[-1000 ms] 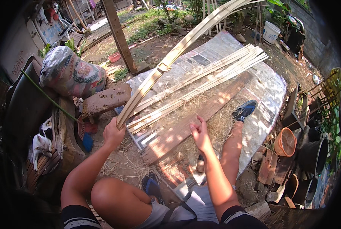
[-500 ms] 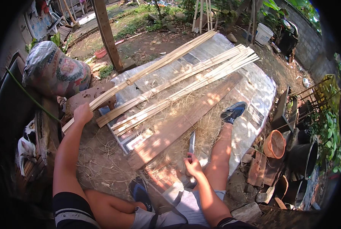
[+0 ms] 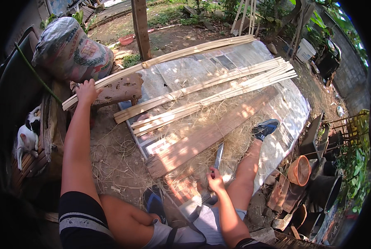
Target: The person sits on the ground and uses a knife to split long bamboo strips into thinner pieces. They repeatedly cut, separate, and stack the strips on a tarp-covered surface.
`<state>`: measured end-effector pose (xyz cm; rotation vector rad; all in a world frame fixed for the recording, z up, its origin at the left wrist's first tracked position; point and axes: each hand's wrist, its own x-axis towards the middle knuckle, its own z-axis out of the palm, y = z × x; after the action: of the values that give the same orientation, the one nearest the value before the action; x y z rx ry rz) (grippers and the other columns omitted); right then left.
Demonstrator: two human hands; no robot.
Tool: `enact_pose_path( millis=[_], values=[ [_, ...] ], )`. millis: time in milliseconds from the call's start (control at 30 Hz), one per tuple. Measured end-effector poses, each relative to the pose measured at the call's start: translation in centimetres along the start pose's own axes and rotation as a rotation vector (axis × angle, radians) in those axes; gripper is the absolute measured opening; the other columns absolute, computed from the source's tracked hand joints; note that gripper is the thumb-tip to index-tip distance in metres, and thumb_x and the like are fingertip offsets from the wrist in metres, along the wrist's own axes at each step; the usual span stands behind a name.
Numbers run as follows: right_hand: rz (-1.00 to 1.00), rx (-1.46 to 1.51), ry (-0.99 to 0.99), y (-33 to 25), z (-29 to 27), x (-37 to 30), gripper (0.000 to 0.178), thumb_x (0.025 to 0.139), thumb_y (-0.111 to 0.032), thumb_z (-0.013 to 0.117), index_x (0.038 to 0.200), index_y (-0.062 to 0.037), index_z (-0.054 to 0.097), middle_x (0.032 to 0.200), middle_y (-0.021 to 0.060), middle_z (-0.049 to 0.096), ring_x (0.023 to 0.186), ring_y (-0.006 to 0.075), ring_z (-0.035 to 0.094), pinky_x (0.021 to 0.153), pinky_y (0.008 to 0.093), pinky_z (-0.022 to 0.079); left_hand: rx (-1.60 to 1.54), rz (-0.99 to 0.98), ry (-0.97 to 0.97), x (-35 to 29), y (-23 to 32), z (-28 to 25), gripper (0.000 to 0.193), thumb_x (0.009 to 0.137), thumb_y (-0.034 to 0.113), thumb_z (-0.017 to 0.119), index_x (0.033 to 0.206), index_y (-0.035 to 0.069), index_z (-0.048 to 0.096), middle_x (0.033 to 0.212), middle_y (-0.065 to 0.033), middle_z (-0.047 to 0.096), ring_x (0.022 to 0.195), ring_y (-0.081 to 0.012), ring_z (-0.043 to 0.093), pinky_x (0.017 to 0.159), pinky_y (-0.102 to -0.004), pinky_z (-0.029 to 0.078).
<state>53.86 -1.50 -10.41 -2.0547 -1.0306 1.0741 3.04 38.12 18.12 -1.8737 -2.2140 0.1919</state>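
Three slim bundles of long, pale, flat wooden strips lie side by side at a slant, the farthest [image 3: 169,55] with its near end gripped in the left hand [image 3: 88,92]. That hand is closed over the strips close to their tips, probably because this end reaches past the grey, shiny ground sheet [image 3: 293,108]; a narrow tie partway along seems to keep the strips together. Whether this bundle touches the brown, pitted log [image 3: 123,89] below the hand, I cannot tell. The middle bundle [image 3: 202,86] and the nearest bundle [image 3: 218,98] lie loose of any hand on the sheet, which likely keeps them off the soil. Well apart, the right hand [image 3: 215,181] is wrapped around the handle of a long, grey metal blade [image 3: 220,155], its tip pointing away from the body, perhaps to keep the edge clear of the bare legs. The blade sits just beside a broad, flat brown plank [image 3: 214,135] and tangled straw-coloured shavings [image 3: 241,143], with one dark-blue shoe [image 3: 266,128] planted beyond them, seemingly for balance.
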Motion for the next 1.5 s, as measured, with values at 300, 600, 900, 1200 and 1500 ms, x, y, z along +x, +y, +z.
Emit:
enact_pose_path(
  millis=[300, 600, 900, 1200, 1500],
  values=[
    [-0.028, -0.063, -0.024, 0.4, -0.6, 0.2, 0.044, 0.096, -0.026, 0.068, 0.134, -0.0034, 0.061, 0.095, 0.0099, 0.072, 0.086, 0.0175, 0.067, 0.081, 0.0327, 0.054, -0.056, -0.03, -0.155, -1.1, -1.9, 1.3, 0.051, 0.086, 0.053, 0.073, 0.124, 0.019, 0.071, 0.13, -0.0092, 0.067, 0.127, -0.031, 0.059, 0.103, -0.0538, 0.046],
    [-0.01, -0.024, -0.182, -0.7, 0.3, -1.2, 0.039, 0.099, -0.025, 0.066, 0.132, -0.0051, 0.063, 0.094, 0.0066, 0.071, 0.082, 0.015, 0.064, 0.075, 0.0317, 0.052, -0.536, 0.157, 0.038, -9.8, -12.5, -0.8, 0.037, 0.092, 0.035, 0.072, 0.113, 0.005, 0.072, 0.106, -0.0174, 0.072, 0.103, -0.0332, 0.068, 0.09, -0.0411, 0.053],
    [-0.083, 0.086, -0.257, 2.4, 1.8, 0.9, 0.027, 0.104, -0.018, 0.06, 0.125, -0.0001, 0.064, 0.085, -0.0004, 0.064, 0.072, 0.0067, 0.057, 0.063, 0.0233, 0.047, -0.296, 0.095, -0.349, -40.9, -22.1, 9.5, 0.036, 0.092, 0.033, 0.072, 0.117, 0.008, 0.068, 0.117, -0.0125, 0.067, 0.113, -0.0353, 0.062, 0.095, -0.046, 0.051],
    [-0.138, -0.018, -0.358, -0.6, 1.1, -2.7, 0.034, 0.103, -0.025, 0.061, 0.129, -0.0026, 0.063, 0.092, 0.0025, 0.069, 0.08, 0.0101, 0.062, 0.073, 0.0268, 0.051, -0.111, 0.127, -0.705, -66.5, -23.9, 24.4, 0.113, 0.072, 0.054, 0.084, 0.163, 0.021, 0.026, 0.171, -0.0145, 0.014, 0.157, -0.0383, 0.014, 0.121, -0.0526, 0.03],
    [-0.191, -0.133, -0.273, 2.2, -0.8, -3.2, 0.035, 0.101, -0.029, 0.062, 0.127, -0.0052, 0.064, 0.094, 0.0047, 0.073, 0.088, 0.0151, 0.069, 0.084, 0.0313, 0.054, -0.143, 0.221, -0.626, -60.7, -21.2, 19.9, 0.13, 0.054, 0.038, 0.097, 0.161, 0.021, 0.026, 0.164, -0.0137, 0.029, 0.15, -0.0363, 0.03, 0.125, -0.0511, 0.025]
  ],
)
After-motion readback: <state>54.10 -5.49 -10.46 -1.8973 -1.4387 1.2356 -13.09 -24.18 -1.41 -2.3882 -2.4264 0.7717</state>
